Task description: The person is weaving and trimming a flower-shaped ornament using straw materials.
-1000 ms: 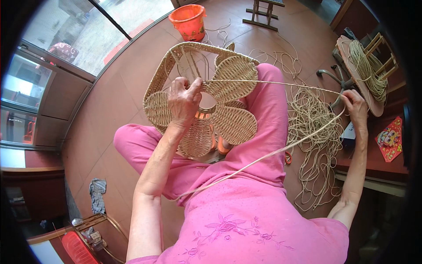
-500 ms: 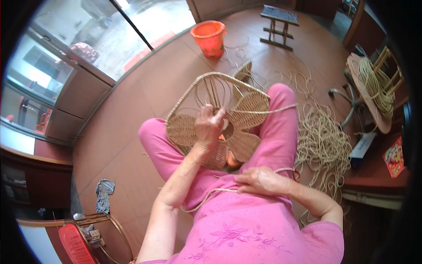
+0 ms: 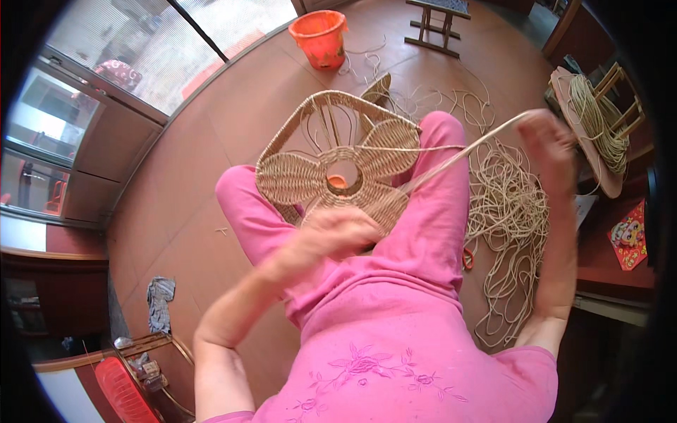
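Wickerwork (image 3: 291, 178) between the legs (image 3: 437, 187): ribbed, petal-shaped panels about a round hole, thin bare loops at the far side. Right hand (image 3: 546, 137) raised outward, gripping pale cord (image 3: 493, 132); left hand (image 3: 340, 229) over the near petals, too blurred to tell open from closed. Tangled heap (image 3: 511, 204) on the floor (image 3: 187, 204).

Tiled floor (image 3: 183, 204), tangled cord (image 3: 509, 211), orange bucket (image 3: 319, 44), dark stool (image 3: 444, 7), crumpled cloth (image 3: 161, 304)

Bright doorway (image 3: 236, 28), blurred right grip (image 3: 548, 141), fisheye distortion
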A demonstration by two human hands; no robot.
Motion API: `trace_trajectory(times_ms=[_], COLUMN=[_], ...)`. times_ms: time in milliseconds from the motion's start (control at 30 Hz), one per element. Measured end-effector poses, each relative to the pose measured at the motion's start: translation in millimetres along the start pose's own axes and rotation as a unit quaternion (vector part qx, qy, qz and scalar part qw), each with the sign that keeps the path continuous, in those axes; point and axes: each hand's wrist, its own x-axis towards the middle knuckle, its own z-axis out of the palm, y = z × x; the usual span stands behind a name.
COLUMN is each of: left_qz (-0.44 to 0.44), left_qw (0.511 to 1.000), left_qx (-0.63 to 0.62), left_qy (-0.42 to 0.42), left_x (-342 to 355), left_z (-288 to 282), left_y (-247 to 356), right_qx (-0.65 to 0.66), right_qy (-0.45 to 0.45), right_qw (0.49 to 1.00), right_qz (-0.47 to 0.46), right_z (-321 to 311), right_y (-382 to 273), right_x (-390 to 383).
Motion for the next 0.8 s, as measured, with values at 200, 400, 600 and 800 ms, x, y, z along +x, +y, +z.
trace_trajectory(times_ms=[200, 400, 600, 800], left_qz=[0.082, 0.1, 0.293, 0.163], left_qw=[0.957, 0.84, 0.847, 0.903], left_qx=[0.147, 0.414, 0.436, 0.392], left_qy=[0.237, 0.337, 0.081, 0.065], left_x=[-54, -62, 38, 41], left_z=[-182, -162, -64, -63], left_y=[17, 77, 103, 104], right_qx=[-0.055, -0.523, -0.058, 0.308], right_qy=[0.343, 0.075, -0.107, -0.19], right_qw=[0.921, 0.817, 0.989, 0.924], right_qz=[0.179, 0.232, -0.078, 0.12], right_z=[-344, -229, 121, 153], right_y=[186, 207, -12, -42], right_x=[-91, -92, -14, -4])
